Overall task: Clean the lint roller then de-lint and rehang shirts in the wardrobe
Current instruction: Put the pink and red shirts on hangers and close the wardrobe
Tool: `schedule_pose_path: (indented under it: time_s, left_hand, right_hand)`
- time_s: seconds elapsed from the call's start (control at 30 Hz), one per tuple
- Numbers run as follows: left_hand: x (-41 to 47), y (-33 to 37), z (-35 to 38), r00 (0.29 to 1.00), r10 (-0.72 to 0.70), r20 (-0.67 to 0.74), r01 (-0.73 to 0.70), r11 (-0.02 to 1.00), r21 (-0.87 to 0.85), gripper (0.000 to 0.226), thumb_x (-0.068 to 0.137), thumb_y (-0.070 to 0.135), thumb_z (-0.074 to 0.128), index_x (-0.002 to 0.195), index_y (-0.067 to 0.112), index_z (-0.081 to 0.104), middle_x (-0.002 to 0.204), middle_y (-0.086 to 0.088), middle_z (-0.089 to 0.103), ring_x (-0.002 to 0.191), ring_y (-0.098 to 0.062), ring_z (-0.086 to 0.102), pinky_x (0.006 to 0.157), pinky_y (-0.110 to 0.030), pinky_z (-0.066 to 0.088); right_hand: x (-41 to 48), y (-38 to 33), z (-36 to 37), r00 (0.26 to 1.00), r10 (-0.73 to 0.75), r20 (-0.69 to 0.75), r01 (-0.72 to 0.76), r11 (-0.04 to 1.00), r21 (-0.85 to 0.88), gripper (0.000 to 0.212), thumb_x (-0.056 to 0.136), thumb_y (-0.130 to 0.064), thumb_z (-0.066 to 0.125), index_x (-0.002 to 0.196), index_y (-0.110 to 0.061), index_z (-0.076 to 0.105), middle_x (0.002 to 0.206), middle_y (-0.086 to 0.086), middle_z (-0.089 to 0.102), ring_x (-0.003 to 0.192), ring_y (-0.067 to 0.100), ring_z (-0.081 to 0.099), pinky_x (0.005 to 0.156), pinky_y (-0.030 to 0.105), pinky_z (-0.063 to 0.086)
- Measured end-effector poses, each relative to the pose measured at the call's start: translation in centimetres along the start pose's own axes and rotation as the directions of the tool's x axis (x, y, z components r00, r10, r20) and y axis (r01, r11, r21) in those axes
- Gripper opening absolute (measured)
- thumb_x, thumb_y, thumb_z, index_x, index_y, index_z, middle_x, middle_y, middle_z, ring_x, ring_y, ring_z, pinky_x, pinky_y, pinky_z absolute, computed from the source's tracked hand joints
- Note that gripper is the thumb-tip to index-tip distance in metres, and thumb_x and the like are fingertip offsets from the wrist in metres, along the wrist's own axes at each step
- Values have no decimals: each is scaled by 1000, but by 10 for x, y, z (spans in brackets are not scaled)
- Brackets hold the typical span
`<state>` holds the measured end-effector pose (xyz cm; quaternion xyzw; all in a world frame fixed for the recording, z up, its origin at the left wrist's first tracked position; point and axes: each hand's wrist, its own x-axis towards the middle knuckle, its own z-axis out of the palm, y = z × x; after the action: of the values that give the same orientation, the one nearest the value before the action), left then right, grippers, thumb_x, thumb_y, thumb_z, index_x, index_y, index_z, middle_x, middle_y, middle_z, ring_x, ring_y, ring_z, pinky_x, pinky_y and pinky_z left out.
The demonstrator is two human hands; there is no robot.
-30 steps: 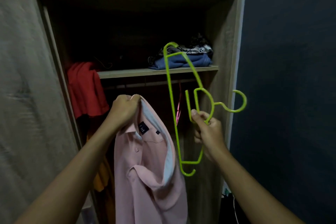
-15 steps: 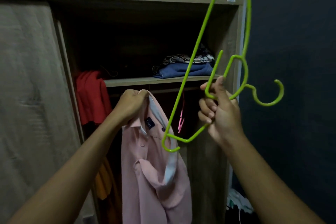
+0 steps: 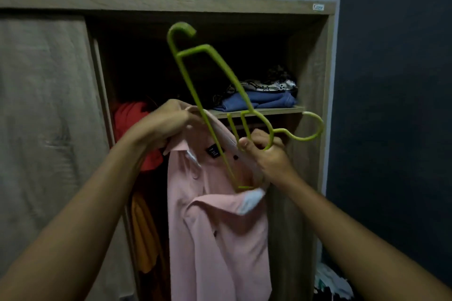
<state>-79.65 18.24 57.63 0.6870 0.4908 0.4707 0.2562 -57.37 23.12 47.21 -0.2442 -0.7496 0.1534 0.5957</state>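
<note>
- My left hand [image 3: 168, 122] is clamped on the collar of the pink shirt [image 3: 215, 239], as 0.5 s ago; the shirt hangs toward 6 o'clock before the open wardrobe [image 3: 310, 80].
- My right hand [image 3: 269, 156] grips the green hanger [image 3: 195, 95] at its neck, hook toward 3 o'clock.
- Change: the hanger has swung down from 1 o'clock. One tip is now inside the collar opening, the other points to 11 o'clock.
</note>
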Motion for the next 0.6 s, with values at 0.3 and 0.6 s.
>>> schedule_pose_path:
  time_s: [0.3,0.6]
  left_hand:
    - [-8,-40,-55,992,82,97,-119,866,487,34,74,-11,74,91,18,76,82,2,75,71,-3,66,68,-23,55]
    - [2,-83,-76,999,27,-47,13,722,692,23,73,15,84,90,23,72,87,1,71,81,-15,66,68,-23,49]
  right_hand:
    - [30,-3,-47,810,341,477,-90,876,-473,50,89,-60,58,78,-14,72,80,-2,56,69,-2,51,64,26,39]
    - [49,-27,-63,520,641,564,72,625,-777,53,86,-68,57,80,-18,71,89,2,65,73,14,55,68,29,45]
